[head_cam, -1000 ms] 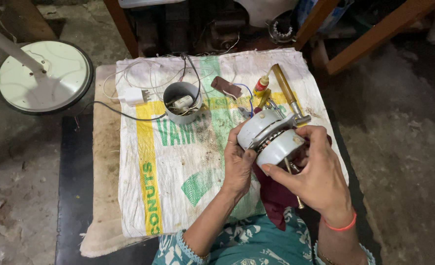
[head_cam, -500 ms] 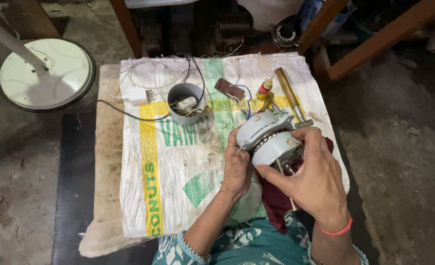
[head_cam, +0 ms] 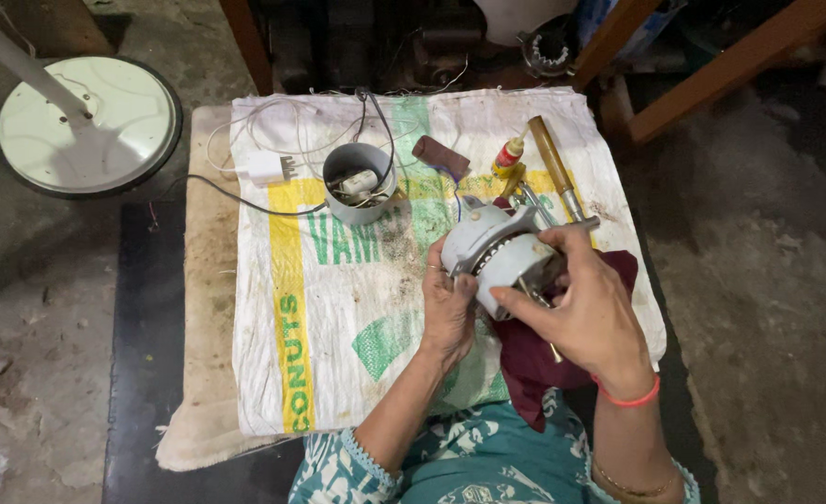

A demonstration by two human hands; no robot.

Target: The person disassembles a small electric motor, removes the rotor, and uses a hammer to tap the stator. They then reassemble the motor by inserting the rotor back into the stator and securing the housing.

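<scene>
I hold a grey round fan motor [head_cam: 497,247] above a low table covered with a printed white sack [head_cam: 338,317]. My left hand [head_cam: 447,303] cups the motor from the left side. From the right, my right hand [head_cam: 585,313] grips the motor's housing, thumb and fingers curled over it. A metal shaft [head_cam: 581,224] sticks out of the motor to the upper right. A dark red cloth [head_cam: 534,369] lies under my right hand.
A grey cup-shaped housing [head_cam: 359,185] with wires stands on the sack, beside a white plug [head_cam: 268,168] and cable. A wooden-handled tool [head_cam: 551,159], a small yellow-red bottle [head_cam: 509,157] and a brown block [head_cam: 441,157] lie behind the motor. A white round fan base [head_cam: 86,121] stands left.
The hands have kept their grip on the motor; the right hand's fingers have shifted slightly over the housing. The other things on the sack have not moved.
</scene>
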